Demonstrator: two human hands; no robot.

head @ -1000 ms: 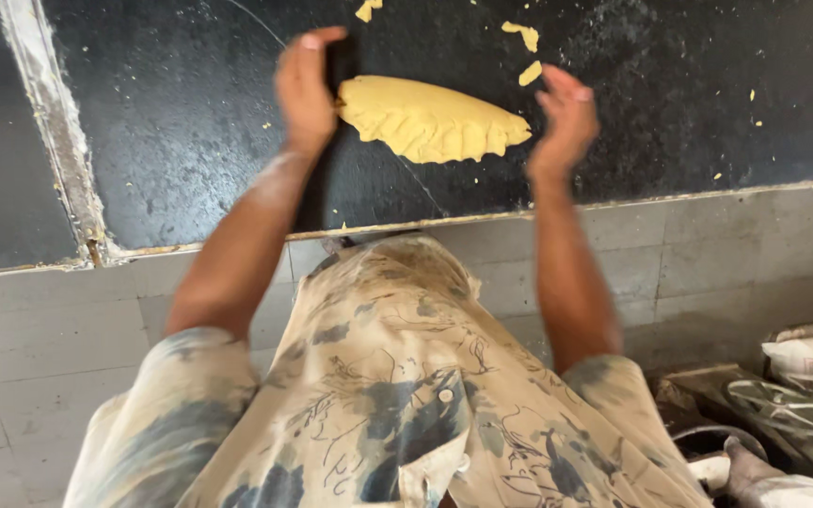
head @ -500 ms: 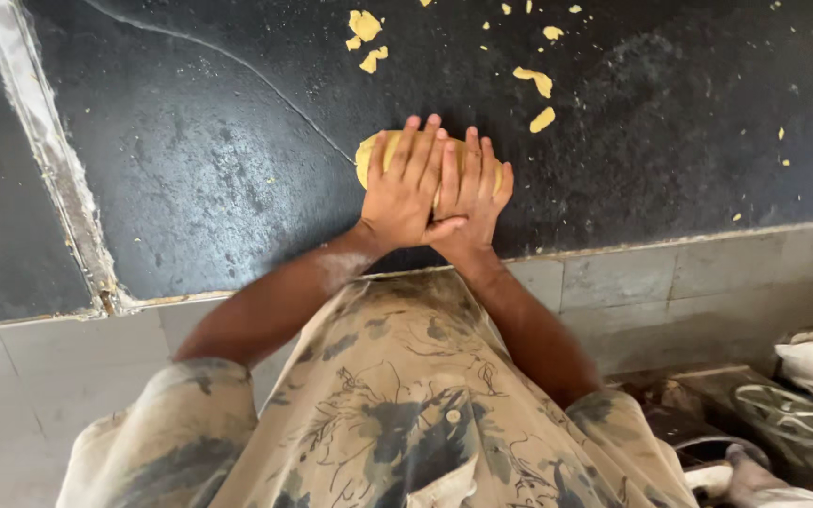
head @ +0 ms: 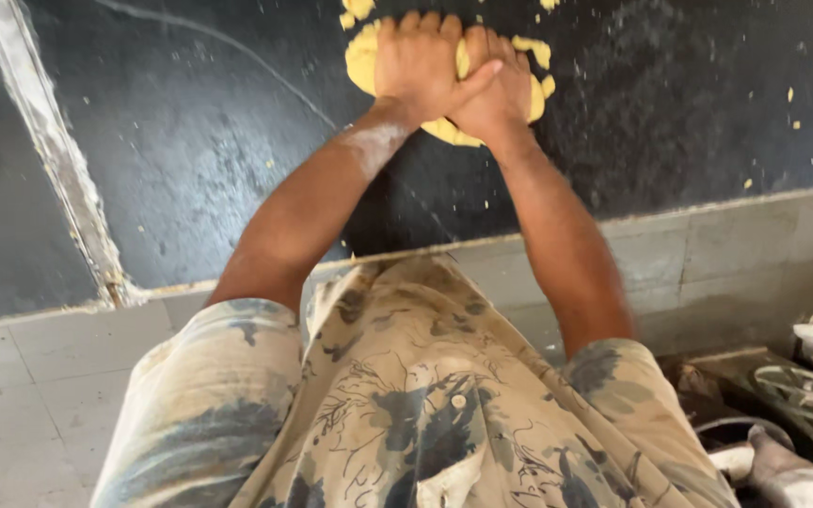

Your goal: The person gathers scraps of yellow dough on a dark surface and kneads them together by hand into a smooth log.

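Yellow dough slab (head: 367,58), soft and flattened, lies on dark speckled stone counter (head: 190,169), mostly under both hands. Left hand (head: 421,56) presses flat on it, fingers extended; right hand (head: 496,80) overlaps alongside, also flat, gripping nothing. Loose crumbs (head: 531,47) scattered just beside.

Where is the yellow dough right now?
The yellow dough lies at top centre on the black counter, pressed under the left hand and right hand.

A dark stone counter (head: 190,169) is crossed by a pale seam (head: 54,155) on its left side, with yellow crumbs (head: 790,99) scattered at right. Below it runs a grey tiled front (head: 755,245). A patterned beige shirt (head: 406,404) fills the foreground.
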